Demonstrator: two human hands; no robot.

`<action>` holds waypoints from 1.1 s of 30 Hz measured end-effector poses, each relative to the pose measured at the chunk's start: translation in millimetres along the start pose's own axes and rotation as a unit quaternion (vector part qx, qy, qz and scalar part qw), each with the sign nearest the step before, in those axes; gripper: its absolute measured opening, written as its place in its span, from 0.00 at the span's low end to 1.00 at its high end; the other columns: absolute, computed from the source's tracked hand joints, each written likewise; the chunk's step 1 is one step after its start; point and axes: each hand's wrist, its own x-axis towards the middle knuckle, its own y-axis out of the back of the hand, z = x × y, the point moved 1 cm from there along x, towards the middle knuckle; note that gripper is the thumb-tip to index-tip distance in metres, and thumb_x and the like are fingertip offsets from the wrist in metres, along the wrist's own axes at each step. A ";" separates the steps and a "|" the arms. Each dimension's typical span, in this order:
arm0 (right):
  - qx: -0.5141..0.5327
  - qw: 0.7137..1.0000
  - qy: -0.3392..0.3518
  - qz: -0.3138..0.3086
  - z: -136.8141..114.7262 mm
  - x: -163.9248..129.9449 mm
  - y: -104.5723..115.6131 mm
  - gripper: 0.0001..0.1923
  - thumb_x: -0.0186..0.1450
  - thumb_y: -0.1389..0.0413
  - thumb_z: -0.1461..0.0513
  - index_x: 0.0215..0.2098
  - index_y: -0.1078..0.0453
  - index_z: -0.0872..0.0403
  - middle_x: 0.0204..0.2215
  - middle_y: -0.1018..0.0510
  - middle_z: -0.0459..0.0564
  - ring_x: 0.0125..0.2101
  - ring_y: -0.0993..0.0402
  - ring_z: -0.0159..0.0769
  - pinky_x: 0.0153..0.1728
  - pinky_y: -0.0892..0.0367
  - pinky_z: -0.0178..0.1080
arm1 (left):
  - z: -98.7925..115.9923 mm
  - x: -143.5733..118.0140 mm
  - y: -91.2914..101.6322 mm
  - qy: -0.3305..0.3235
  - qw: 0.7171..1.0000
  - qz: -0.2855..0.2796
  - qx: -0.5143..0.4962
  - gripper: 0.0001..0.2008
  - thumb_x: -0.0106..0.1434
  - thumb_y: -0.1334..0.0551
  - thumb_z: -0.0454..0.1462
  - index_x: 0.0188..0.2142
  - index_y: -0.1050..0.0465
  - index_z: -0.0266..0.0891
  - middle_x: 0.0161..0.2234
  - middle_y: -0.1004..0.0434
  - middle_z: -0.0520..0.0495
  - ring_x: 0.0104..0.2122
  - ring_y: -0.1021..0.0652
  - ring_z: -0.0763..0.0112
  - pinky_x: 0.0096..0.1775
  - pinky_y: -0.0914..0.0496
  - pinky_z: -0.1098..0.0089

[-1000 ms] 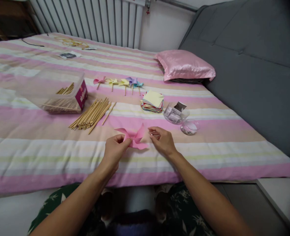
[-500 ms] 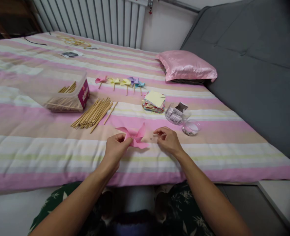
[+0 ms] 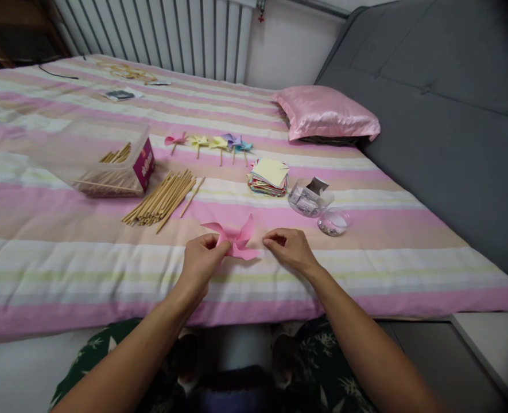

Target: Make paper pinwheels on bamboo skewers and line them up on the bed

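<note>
Pinched between the thumb and fingers of my left hand point(image 3: 204, 255) is a pink paper pinwheel point(image 3: 239, 238), its blades folded in toward the middle and no stick on it. To its right, my right hand point(image 3: 290, 248) has thumb and index fingertips pressed together just above the sheet. They close on the spot where a tiny metal piece lay; the piece itself is hidden by the fingertips. Further right, a small round clear dish point(image 3: 333, 222) holds small shiny metal bits. Behind it stands a clear tub point(image 3: 309, 203) with more bits and a small packet.
Wooden sticks point(image 3: 163, 201) lie in a pile beside a clear plastic box point(image 3: 144, 166) of more sticks. Several finished pinwheels point(image 3: 219, 143) lie in a row behind. A stack of coloured paper squares point(image 3: 268, 175) sits mid-bed. A pink pillow point(image 3: 329, 115) is at the back right.
My right hand has shifted slightly left, and its thumb and index finger have closed over the tiny metal piece on the sheet. My left hand still holds the pink pinwheel.
</note>
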 end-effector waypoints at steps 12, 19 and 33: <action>-0.006 0.998 -0.063 0.026 9.6 6.4 -6.5 0.08 0.57 0.46 0.63 0.31 0.25 0.54 0.24 0.20 0.47 0.24 0.26 0.32 0.29 0.34 0.33 | 0.1 -0.2 0.8 -0.004 1.000 -0.005 -0.003 0.09 0.46 0.40 0.35 0.14 0.36 0.36 0.13 0.41 0.56 0.17 0.42 0.80 0.20 0.51 0.75; 0.015 0.993 -0.092 0.076 11.4 5.0 -4.9 0.08 0.58 0.49 0.62 0.32 0.28 0.54 0.21 0.23 0.46 0.22 0.26 0.33 0.27 0.32 0.33 | -1.3 0.5 1.3 -0.003 1.000 -0.004 -0.003 0.08 0.47 0.40 0.35 0.15 0.35 0.35 0.14 0.40 0.56 0.17 0.42 0.81 0.21 0.51 0.75; -0.052 0.994 -0.090 0.037 11.7 2.0 6.3 0.12 0.52 0.48 0.69 0.31 0.26 0.53 0.29 0.19 0.47 0.29 0.24 0.33 0.32 0.31 0.33 | -1.6 0.6 1.0 0.001 1.000 -0.008 0.001 0.07 0.46 0.41 0.34 0.15 0.34 0.35 0.14 0.40 0.56 0.17 0.42 0.80 0.21 0.51 0.74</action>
